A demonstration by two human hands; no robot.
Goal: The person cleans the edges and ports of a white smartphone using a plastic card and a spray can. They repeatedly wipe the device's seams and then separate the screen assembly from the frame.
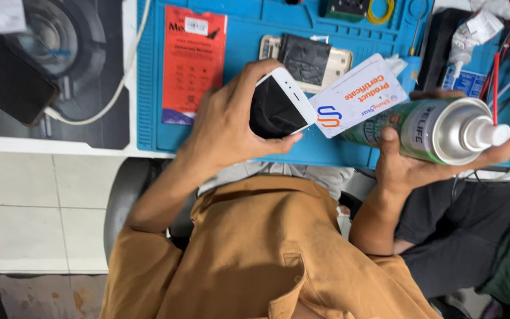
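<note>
Phone [281, 106], white-fronted with a dark screen, is sitting in the left hand [225, 127], raised above the near edge of the blue mat [243, 35].

Sweep from the left:
- A dark handset [7, 77] is lying face up at the far left, off the mat, with a white cable [119, 88] curving past it.
- A red packet [193, 62] is lying flat on the mat's left part.
- The left hand is wrapping round the phone from below, thumb along the lower edge and fingers curling over the top edge. The screen is facing the camera.
- The phone's long axis is running from lower left up to upper right, its earpiece end pointing towards the other hand.
- Behind it on the mat, an opened handset [305, 59] is lying with its black battery showing.
- A white card [358, 94] is overlapping the phone's upper right corner. It seems to be held against the can, but what is holding it cannot be told.
- The can [438, 130], a green and white spray can, is lying nearly level in the right hand [408, 165]. The thumb is pressing its near side, the fingers are cupping it from beneath, and the white nozzle is pointing right, away from the phone.
- A white tube [473, 35] and loose wires are crowding the far right.

The can is just right of the phone, and the card is bridging the two.
</note>
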